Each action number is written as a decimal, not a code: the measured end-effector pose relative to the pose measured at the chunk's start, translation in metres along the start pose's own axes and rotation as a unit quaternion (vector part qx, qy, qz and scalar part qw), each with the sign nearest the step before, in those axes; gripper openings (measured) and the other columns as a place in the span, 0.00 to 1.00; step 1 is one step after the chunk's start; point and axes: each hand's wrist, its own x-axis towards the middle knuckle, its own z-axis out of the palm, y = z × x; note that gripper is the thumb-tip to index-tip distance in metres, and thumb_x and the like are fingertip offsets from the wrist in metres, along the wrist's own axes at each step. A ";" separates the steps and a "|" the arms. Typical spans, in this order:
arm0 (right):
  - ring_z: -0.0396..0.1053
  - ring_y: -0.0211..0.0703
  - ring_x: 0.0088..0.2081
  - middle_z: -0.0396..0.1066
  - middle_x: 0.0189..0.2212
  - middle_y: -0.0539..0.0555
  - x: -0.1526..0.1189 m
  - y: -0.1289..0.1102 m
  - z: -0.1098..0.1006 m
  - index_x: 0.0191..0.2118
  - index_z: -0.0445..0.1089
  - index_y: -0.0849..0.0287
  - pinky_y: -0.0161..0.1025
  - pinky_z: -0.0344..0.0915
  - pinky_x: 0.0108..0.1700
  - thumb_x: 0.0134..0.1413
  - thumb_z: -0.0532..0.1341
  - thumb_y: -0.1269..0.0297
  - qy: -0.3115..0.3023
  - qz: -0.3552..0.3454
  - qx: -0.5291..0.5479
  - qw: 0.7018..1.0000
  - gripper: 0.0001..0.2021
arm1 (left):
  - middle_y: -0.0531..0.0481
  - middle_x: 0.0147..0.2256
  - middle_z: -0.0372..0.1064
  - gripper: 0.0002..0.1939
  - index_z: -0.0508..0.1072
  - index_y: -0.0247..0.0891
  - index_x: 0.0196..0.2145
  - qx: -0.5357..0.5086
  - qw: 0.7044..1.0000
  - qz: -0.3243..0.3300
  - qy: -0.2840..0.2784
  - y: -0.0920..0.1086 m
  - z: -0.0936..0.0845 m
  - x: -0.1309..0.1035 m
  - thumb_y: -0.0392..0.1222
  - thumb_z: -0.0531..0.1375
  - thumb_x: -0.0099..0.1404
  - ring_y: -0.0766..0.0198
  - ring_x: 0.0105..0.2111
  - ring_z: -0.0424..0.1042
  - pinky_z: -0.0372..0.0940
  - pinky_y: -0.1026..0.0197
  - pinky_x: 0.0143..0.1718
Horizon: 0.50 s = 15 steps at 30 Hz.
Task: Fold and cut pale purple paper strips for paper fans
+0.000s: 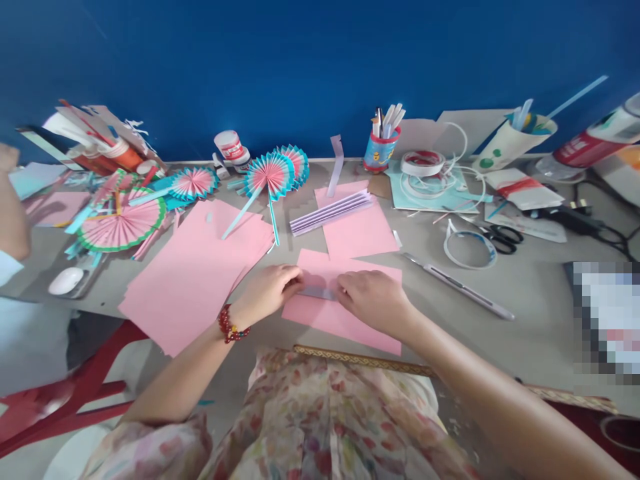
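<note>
Between my hands lies a narrow purple-grey paper strip (319, 292), flat on a pink paper sheet (345, 327) near the table's front edge. My left hand (273, 288), with a red bead bracelet at the wrist, pinches the strip's left end. At the other end, the curled fingers of my right hand (370, 299) press down on the strip; the fingertips are partly hidden. Just beyond, a pleated purple paper (330, 213) rests across another pink sheet (367, 233). A stack of pink paper (185, 280) is left of my left hand. Right of my right hand lies a silver utility knife (460, 287).
Pleated paper fans (267, 173) stand behind the stack. A pen cup (381, 150), white cord (440, 177), a tape roll (470, 250), black scissors (503, 237) and a bottle (585, 150) sit rightward. Another person's arm (13, 213) shows at far left, near a white mouse (66, 281).
</note>
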 end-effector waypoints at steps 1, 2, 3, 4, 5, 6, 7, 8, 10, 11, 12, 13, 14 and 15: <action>0.74 0.47 0.35 0.77 0.32 0.57 0.000 0.001 0.000 0.36 0.74 0.61 0.39 0.50 0.31 0.68 0.51 0.64 0.002 -0.004 0.000 1.000 0.16 | 0.51 0.37 0.75 0.05 0.73 0.40 0.39 -0.002 1.000 0.001 -0.002 -0.001 0.000 0.000 0.40 0.57 0.72 0.61 0.35 0.73 0.61 0.62 0.35; 0.74 0.47 0.35 0.77 0.32 0.57 0.000 0.002 0.000 0.35 0.74 0.61 0.39 0.50 0.31 0.68 0.52 0.64 0.004 -0.008 0.000 1.000 0.16 | 0.51 0.37 0.75 0.05 0.73 0.40 0.39 -0.004 1.000 0.002 -0.004 -0.002 0.000 0.000 0.41 0.58 0.72 0.61 0.35 0.73 0.61 0.63 0.34; 0.74 0.46 0.34 0.77 0.32 0.57 0.000 0.002 0.000 0.35 0.74 0.61 0.39 0.50 0.31 0.68 0.52 0.64 0.005 -0.010 0.000 1.000 0.15 | 0.51 0.37 0.75 0.05 0.73 0.40 0.39 -0.005 1.000 0.005 -0.005 -0.003 0.000 0.000 0.41 0.58 0.72 0.61 0.35 0.73 0.61 0.63 0.34; 0.74 0.46 0.34 0.77 0.32 0.57 0.000 0.003 0.000 0.35 0.74 0.61 0.39 0.50 0.31 0.68 0.52 0.64 0.007 -0.010 0.001 1.000 0.15 | 0.52 0.37 0.75 0.05 0.73 0.40 0.39 -0.006 1.000 0.007 -0.005 -0.003 0.000 0.000 0.41 0.58 0.72 0.62 0.35 0.73 0.61 0.63 0.34; 0.74 0.45 0.34 0.77 0.32 0.57 0.000 0.003 0.001 0.34 0.74 0.61 0.38 0.50 0.31 0.67 0.52 0.64 0.008 -0.010 0.002 1.000 0.15 | 0.52 0.36 0.75 0.05 0.73 0.40 0.39 -0.007 1.000 0.008 -0.004 -0.004 0.000 0.000 0.41 0.58 0.72 0.62 0.35 0.73 0.61 0.63 0.34; 0.74 0.45 0.34 0.77 0.32 0.57 0.000 0.003 0.001 0.34 0.74 0.61 0.38 0.50 0.31 0.67 0.52 0.64 0.009 -0.008 0.003 1.000 0.15 | 0.52 0.36 0.75 0.04 0.73 0.40 0.39 -0.007 1.000 0.010 -0.002 -0.004 0.000 0.000 0.41 0.58 0.72 0.62 0.35 0.73 0.61 0.63 0.35; 0.74 0.44 0.34 0.77 0.32 0.57 0.000 0.003 0.002 0.34 0.74 0.61 0.38 0.50 0.31 0.67 0.52 0.64 0.011 -0.007 0.003 1.000 0.15 | 0.52 0.36 0.75 0.05 0.73 0.40 0.39 -0.007 1.000 0.011 -0.001 -0.004 0.000 -0.001 0.41 0.58 0.72 0.62 0.35 0.73 0.61 0.63 0.35; 0.74 0.44 0.33 0.77 0.32 0.57 0.000 0.003 0.003 0.34 0.73 0.61 0.38 0.49 0.31 0.67 0.52 0.64 0.013 -0.006 0.002 1.000 0.15 | 0.52 0.36 0.75 0.05 0.73 0.40 0.39 -0.006 1.000 0.012 0.001 -0.004 0.000 -0.001 0.41 0.58 0.72 0.62 0.35 0.73 0.62 0.63 0.35; 0.73 0.44 0.33 0.77 0.31 0.56 0.000 0.003 0.004 0.33 0.73 0.60 0.38 0.49 0.31 0.67 0.52 0.64 0.020 -0.005 -0.001 1.000 0.15 | 0.51 0.37 0.74 0.05 0.73 0.40 0.39 -0.007 1.000 0.015 0.003 -0.004 0.000 -0.001 0.42 0.58 0.72 0.61 0.36 0.73 0.62 0.63 0.36; 0.73 0.44 0.33 0.77 0.31 0.56 0.001 0.003 0.005 0.33 0.74 0.60 0.38 0.49 0.31 0.67 0.52 0.64 0.023 -0.005 -0.003 1.000 0.15 | 0.51 0.37 0.74 0.05 0.72 0.40 0.39 -0.007 1.000 0.017 0.003 -0.004 0.001 -0.002 0.42 0.57 0.72 0.61 0.36 0.73 0.62 0.63 0.36; 0.73 0.44 0.33 0.77 0.30 0.56 0.001 0.003 0.006 0.33 0.74 0.60 0.38 0.48 0.30 0.67 0.52 0.64 0.025 -0.005 -0.004 1.000 0.15 | 0.51 0.37 0.74 0.06 0.72 0.40 0.39 -0.006 1.000 0.017 0.003 -0.004 0.001 -0.002 0.42 0.57 0.72 0.61 0.36 0.73 0.62 0.63 0.36; 0.73 0.44 0.33 0.77 0.30 0.56 0.001 0.003 0.007 0.34 0.74 0.60 0.39 0.48 0.30 0.67 0.52 0.64 0.027 -0.005 -0.004 1.000 0.15 | 0.51 0.37 0.74 0.06 0.72 0.40 0.39 -0.005 1.000 0.017 0.002 -0.004 0.001 -0.001 0.42 0.57 0.72 0.61 0.36 0.73 0.62 0.63 0.36; 0.73 0.44 0.33 0.77 0.30 0.55 0.001 0.003 0.007 0.34 0.74 0.60 0.39 0.48 0.30 0.67 0.52 0.64 0.029 -0.006 -0.004 1.000 0.15 | 0.51 0.37 0.74 0.06 0.72 0.40 0.39 -0.003 1.000 0.017 0.001 -0.004 0.001 -0.001 0.42 0.57 0.72 0.61 0.35 0.73 0.62 0.63 0.35; 0.73 0.45 0.33 0.77 0.30 0.55 0.000 0.003 0.007 0.34 0.74 0.59 0.39 0.47 0.30 0.67 0.52 0.63 0.029 -0.006 -0.005 1.000 0.15 | 0.51 0.37 0.74 0.06 0.72 0.40 0.39 0.000 1.000 0.016 0.000 -0.005 0.001 -0.001 0.42 0.57 0.72 0.61 0.35 0.73 0.62 0.63 0.35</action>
